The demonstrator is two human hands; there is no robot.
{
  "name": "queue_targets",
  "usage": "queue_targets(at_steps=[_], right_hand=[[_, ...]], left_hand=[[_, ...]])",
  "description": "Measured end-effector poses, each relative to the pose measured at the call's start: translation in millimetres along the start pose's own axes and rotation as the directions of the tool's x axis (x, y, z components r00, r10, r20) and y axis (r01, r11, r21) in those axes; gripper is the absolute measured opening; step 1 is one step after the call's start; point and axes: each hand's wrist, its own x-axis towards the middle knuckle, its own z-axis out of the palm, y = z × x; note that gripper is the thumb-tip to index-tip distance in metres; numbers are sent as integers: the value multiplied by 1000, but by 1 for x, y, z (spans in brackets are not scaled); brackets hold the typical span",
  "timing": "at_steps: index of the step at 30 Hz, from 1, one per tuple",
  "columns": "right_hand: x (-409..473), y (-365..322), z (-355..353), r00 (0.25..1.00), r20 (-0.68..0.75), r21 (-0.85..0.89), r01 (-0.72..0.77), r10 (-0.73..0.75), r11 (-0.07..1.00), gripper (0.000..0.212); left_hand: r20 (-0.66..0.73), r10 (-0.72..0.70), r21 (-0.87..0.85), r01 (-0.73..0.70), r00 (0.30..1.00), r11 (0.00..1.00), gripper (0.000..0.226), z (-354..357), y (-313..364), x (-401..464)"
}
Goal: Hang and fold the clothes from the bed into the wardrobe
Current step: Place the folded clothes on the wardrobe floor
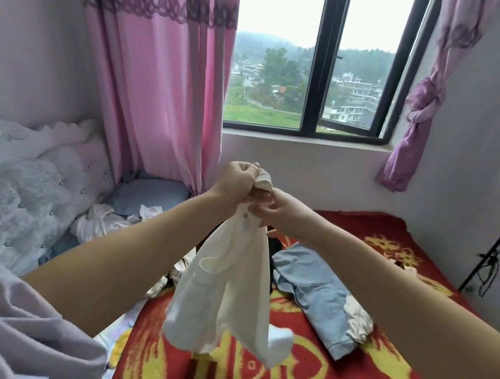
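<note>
Clothes are the job, and one white shirt [226,291] hangs in the air from both hands, above the red blanket [301,374] on the bed. In the head view, the left hand [237,179] is clenched round the bunched top of the shirt, and the right hand [274,207] pinches the cloth just below it, near a small button. The rest of the shirt droops straight down under the hands, twisted and gathered.

Below and to the right of the hands lies a blue garment [315,290]; to the left, beyond the left forearm, sits a white heap [102,224].

Likely trouble: gripped in a wad, the shirt may stay twisted and fold crooked. If the pinch slips, it falls onto the blue garment and muddles the pile. No wardrobe or hanger is visible.
</note>
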Motion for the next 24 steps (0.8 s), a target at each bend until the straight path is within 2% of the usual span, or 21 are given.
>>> queue_targets(at_steps=[1,2,4,7,9,11,13,16,18,20,22,24], right_hand=[[3,3,0,998,-61,74,-10,15,997,14],[5,4,-3,994,-101,154,-21,37,988,18],[9,6,-11,993,-114,265,-12,44,964,22],[12,-3,-14,986,-165,313,39,14,949,24],[11,-11,-16,985,-170,307,72,-20,949,24],[12,-16,-20,986,-154,274,111,-70,955,22],[10,-19,-24,989,-116,216,113,-89,970,19],[5,-19,-32,998,-13,131,69,-68,989,20],[1,-18,-38,997,29,137,64,-69,989,22],[-3,-17,-47,995,68,129,62,-71,990,16],[-4,-10,-59,986,167,53,17,-26,998,13],[0,4,-72,981,167,-169,-71,100,983,13]], left_hand=[[-3,24,42,-24,1000,999,34,-1,3,0],[-1,57,95,-57,998,994,33,-2,6,0],[-18,93,129,-90,996,988,29,-6,13,0],[-2,65,94,-65,998,993,23,-13,18,-3],[49,82,151,-89,995,984,23,-17,17,-4],[182,131,321,-185,974,929,47,-20,14,-8],[351,99,363,-233,931,902,62,-22,12,-10],[543,-14,274,-161,839,948,53,-33,10,-9],[602,-93,290,-109,793,951,38,-39,3,-9],[548,-99,375,-138,831,917,18,-39,-4,-12],[439,21,474,-252,898,844,24,-37,-5,-9],[343,135,627,-334,930,704,31,-36,0,-2]])
